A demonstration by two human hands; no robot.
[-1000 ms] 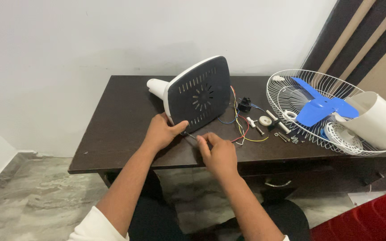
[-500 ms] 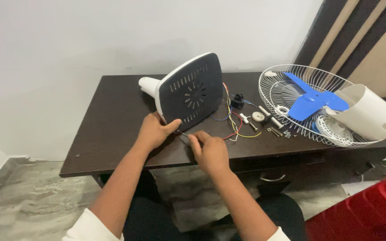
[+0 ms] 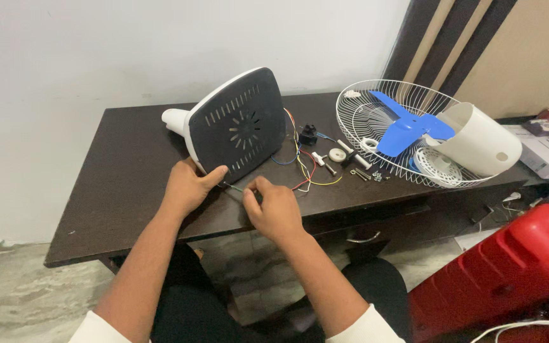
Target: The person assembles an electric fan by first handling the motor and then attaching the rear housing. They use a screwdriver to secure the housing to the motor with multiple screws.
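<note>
Head view. The left hand point(image 3: 189, 185) grips the lower corner of the fan base point(image 3: 237, 125), which stands tilted on edge at the middle of the dark table point(image 3: 122, 165), fingers wrapped around its rim. The right hand point(image 3: 273, 206) — fingers pinched together — holds a thin screwdriver point(image 3: 235, 187) whose tip meets that corner. Coloured wires point(image 3: 303, 166), small screws point(image 3: 363, 174) and a wire guard point(image 3: 376, 108) with a blue blade point(image 3: 405, 124) lie to the right.

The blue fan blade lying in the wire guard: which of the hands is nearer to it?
Right. The right hand is at the table's front edge, nearer the blue fan blade in the wire guard; the left hand grips the fan base, farther away.
</note>
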